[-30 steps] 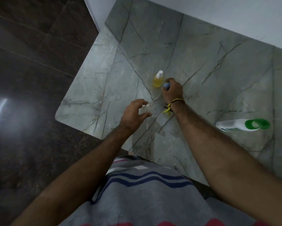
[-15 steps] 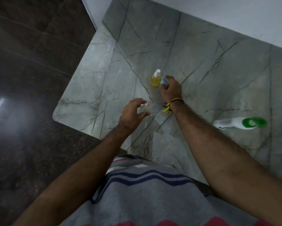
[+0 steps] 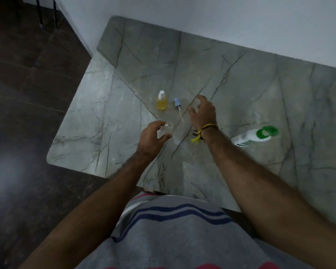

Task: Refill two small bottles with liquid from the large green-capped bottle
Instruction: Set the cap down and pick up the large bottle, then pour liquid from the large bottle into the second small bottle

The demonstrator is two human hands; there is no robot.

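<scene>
Grey-green veined stone counter point(image 3: 231, 90) carries everything, set w/ its far edge against a white wall point(image 3: 202, 16). No brand or label text can be read on any bottle; too blurred and dim.

Large green-capped bottle point(image 3: 250, 137) lies on its side at the right of the counter, white body, cap pointing right, well apart from both hands. Small spray bottle point(image 3: 161, 100) w/ yellow liquid and white nozzle stands upright near the middle. Just beside it on its right lies a blue pump top point(image 3: 177, 106) w/ its dip tube trailing toward the person.

Left hand point(image 3: 153, 138) has its fingers point(image 3: 164, 136) curled around a small clear bottle point(image 3: 166, 129); bottle's open mouth shows as a ring at the fingertips, bottle approx upright, base hidden by the hand.

Right hand point(image 3: 203, 113) hovers above the counter, fingers spread wide, holding nothing; it sits just right of the pump top, not touching it. Yellow-black thread band point(image 3: 202, 132) on that wrist.

Striped grey cloth point(image 3: 173, 230) covers the person's lap at bottom; dark floor point(image 3: 27, 113) at left.
</scene>
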